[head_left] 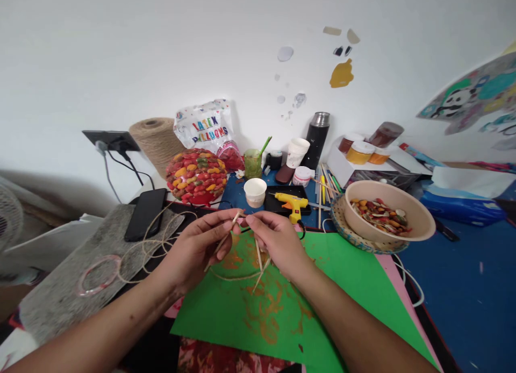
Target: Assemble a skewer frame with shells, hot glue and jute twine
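Note:
My left hand (201, 245) and my right hand (278, 241) meet above a green paper sheet (346, 287) stained with orange marks. Both hands are closed in pinches on thin wooden sticks (258, 260) bound with jute twine (157, 238). The left fingers grip one stick that slants up to the right. The right fingers hold sticks that hang down toward the sheet, with a loop of twine curving below. The twine trails off left over a grey mat (68, 287).
A yellow glue gun (293, 203) lies on a black tray behind the hands. A beige bowl (419, 222) of coloured shells sits on the right, a red shell-covered disc (196, 177) and twine cone (155, 139) at the back left. A phone (145, 213) lies on the mat.

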Motion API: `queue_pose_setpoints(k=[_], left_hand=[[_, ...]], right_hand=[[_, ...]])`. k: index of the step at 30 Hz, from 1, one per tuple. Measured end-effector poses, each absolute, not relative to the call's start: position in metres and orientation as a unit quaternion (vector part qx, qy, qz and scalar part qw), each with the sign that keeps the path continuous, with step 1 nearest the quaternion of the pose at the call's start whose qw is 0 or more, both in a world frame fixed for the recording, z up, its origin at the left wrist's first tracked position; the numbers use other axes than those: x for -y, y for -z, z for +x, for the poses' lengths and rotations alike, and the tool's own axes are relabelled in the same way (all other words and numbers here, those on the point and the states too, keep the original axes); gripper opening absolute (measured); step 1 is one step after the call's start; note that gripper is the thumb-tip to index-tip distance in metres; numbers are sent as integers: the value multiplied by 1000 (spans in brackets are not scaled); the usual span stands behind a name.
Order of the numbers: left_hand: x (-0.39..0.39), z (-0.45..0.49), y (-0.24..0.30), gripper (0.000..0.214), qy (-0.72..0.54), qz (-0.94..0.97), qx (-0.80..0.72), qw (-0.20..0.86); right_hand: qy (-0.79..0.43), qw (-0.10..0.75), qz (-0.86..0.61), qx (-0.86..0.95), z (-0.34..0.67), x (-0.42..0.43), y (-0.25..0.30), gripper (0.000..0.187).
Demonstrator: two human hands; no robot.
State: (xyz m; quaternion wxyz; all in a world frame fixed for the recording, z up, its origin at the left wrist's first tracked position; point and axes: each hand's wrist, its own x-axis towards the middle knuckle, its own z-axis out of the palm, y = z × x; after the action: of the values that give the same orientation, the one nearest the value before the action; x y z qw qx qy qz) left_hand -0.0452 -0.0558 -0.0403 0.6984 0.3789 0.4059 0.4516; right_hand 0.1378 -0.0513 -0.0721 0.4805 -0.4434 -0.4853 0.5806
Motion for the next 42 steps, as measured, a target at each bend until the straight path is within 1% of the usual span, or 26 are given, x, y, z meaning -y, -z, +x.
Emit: queue_pose_setpoints(k=[12, 17, 31, 42], left_hand=[[54, -45, 41, 39, -459, 376, -427, 683], [55, -44, 39, 36, -461, 387, -426, 675], [55, -45, 39, 43, -458, 369, -438, 679], [54, -45, 39, 39, -456, 361, -424, 694]], right_hand=[[-573, 499, -449, 470, 140, 51, 66, 37], [-577, 503, -445, 464, 142, 50, 66, 37], [-573, 508, -451, 458, 143, 50, 63, 37], [-575, 487, -452, 477, 140, 51, 70, 37]])
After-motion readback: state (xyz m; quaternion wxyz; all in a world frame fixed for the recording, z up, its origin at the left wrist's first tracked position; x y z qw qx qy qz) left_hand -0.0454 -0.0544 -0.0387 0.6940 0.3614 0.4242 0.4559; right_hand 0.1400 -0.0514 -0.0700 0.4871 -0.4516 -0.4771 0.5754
